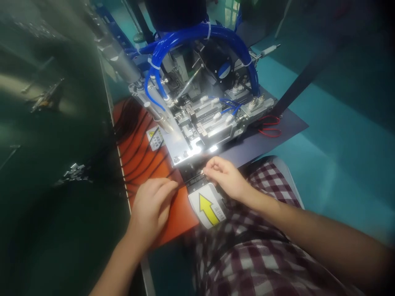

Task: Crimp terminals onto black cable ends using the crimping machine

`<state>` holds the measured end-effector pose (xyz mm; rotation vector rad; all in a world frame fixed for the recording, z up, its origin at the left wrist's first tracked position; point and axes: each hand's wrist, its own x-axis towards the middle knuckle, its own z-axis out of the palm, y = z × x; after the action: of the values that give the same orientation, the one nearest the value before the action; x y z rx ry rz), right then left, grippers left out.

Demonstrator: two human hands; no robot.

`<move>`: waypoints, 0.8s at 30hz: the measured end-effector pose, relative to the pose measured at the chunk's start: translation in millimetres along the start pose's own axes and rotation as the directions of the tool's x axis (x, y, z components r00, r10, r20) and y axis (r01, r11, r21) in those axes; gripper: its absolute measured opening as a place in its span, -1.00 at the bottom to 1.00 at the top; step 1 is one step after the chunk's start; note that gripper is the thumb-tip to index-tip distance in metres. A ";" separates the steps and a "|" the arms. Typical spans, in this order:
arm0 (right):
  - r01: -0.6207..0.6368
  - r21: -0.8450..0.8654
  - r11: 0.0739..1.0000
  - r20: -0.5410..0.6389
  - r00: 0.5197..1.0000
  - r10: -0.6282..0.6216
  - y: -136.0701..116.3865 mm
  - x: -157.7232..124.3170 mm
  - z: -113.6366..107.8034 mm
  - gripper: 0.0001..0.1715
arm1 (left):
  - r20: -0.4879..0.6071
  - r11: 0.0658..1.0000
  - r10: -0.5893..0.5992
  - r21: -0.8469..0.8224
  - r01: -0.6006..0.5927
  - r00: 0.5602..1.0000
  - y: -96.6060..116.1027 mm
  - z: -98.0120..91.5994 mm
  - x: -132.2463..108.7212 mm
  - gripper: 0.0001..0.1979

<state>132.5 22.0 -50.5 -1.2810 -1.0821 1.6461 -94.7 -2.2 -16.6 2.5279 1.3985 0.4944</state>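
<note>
My left hand [151,205] lies low over the orange mat [182,213], fingers closed together and pointing right; a thin dark cable seems to run from its fingertips, the thumb being partly hidden. My right hand [226,176] is closed in a pinch around something small with a pale tip, too small to name, at the front of the metal machine [212,123]. Between the hands is the machine's dark feed track [196,181]. Just in front of it sits a white plate with a yellow arrow [208,209]. Several black cables [148,158] lie across the mat.
Blue air hoses [200,31] arch over the machine. Metal connector ends [75,172] lie in a bunch on the dark green surface at left. A yellow warning label [155,137] is near the machine's left side. A red wire loop [270,125] rests on the grey base plate [290,127].
</note>
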 end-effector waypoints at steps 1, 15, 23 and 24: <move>0.001 -0.002 1.000 0.001 1.000 -0.001 0.2 0.2 -0.1 -0.78 | -0.009 1.000 0.012 0.002 -0.012 1.000 -1.0 0.2 -0.7 -0.76; -0.020 -0.075 0.997 -0.007 1.000 0.019 -7.9 -1.6 1.3 -0.79 | -0.119 0.992 -0.041 -0.121 0.026 0.992 5.1 14.9 -8.6 -0.69; -0.140 -0.100 0.985 -0.115 0.985 0.128 -4.8 0.9 15.1 -0.82 | -0.131 0.988 -0.057 -0.148 0.037 0.990 7.2 14.4 -7.7 -0.70; -0.142 -0.122 0.982 -0.132 0.983 0.126 -4.7 1.9 16.6 -0.82 | -0.133 0.988 -0.071 -0.145 0.051 0.989 7.5 14.3 -7.7 -0.70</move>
<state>116.3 22.7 -44.5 -1.5501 -1.0624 1.5912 -87.1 -13.0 -28.7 2.3713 1.4281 0.7420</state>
